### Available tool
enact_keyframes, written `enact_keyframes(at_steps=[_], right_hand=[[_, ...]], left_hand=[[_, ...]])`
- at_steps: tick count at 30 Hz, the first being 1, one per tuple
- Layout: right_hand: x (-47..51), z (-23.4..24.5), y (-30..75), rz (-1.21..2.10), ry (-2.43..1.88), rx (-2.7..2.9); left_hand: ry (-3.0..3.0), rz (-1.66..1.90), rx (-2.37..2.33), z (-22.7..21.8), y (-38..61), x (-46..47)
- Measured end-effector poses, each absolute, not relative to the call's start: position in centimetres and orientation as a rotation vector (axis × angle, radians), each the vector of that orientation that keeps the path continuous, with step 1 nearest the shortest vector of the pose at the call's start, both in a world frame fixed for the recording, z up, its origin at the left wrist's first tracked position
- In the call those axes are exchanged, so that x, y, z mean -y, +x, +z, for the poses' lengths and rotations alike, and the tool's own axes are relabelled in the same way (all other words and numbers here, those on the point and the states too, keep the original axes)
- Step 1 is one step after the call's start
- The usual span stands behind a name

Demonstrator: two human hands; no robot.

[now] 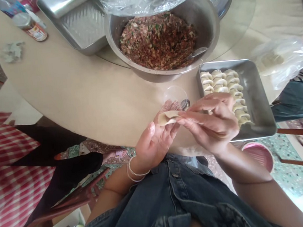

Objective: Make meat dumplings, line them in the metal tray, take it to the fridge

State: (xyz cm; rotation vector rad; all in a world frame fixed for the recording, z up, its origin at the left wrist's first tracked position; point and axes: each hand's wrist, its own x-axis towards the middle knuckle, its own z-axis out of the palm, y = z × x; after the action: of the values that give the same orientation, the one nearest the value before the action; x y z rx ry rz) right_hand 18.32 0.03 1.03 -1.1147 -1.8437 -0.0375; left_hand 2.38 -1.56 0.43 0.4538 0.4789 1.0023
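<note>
Fingers (192,118) of the right hand (213,121) are pinched onto the folded edge of the dumpling (168,117). Left hand (154,141) is cupped under it, thumb and fingers closed round the wrapper. Both hands grip the same piece.

Position: dumpling is held in the air just off the near edge of the tabletop (71,89), beside the small clear cup (175,95) and left of the tray (257,96).

Tray is steel, with finished dumplings (226,85) in rows on its left half and its right half bare. Behind it is the big steel bowl (207,22) of minced filling (157,41), with a spoon (194,54) lying at the near rim.

Step in hand looks like sealing the seam. My read on doing it well:
- Left hand is a cradle only. Squeezing would push filling into the seam.
- Pinch from one end and work along, with small, even pleats.
- Filling stays off the rim; a greasy edge likely won't bond.
- Press air out ahead of the pinch.
- Can't tell if the far end is sealed, since the right hand covers it.

Risk: the wrapper may tear if pinched too close to the bulge.
</note>
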Motion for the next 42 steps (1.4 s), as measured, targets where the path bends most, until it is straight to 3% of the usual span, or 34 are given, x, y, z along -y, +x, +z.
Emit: enact_keyframes(at_steps=[9, 17, 30, 37, 42], right_hand=[[0.5, 1.1, 18.3, -0.364, -1.15, 2.138], [0.2, 1.6, 18.8, -0.21, -1.166, 2.051], [-0.1, 1.7, 18.4, -0.183, -1.176, 1.991], [-0.3, 1.5, 18.4, 0.103, -1.119, 1.953], [-0.6, 1.4, 18.5, 0.11, -1.126, 1.974]], left_hand=[[0.705, 1.086, -0.421, -0.7, 2.6, 1.9], [0.879, 1.041, -0.496, -2.7, 1.6, 1.8], [0.738, 1.014, -0.489, -1.7, 3.3, 2.4], [0.752, 1.095, -0.4, -1.7, 4.2, 2.9], [0.768, 1.064, -0.434, -1.5, 4.0, 2.7]])
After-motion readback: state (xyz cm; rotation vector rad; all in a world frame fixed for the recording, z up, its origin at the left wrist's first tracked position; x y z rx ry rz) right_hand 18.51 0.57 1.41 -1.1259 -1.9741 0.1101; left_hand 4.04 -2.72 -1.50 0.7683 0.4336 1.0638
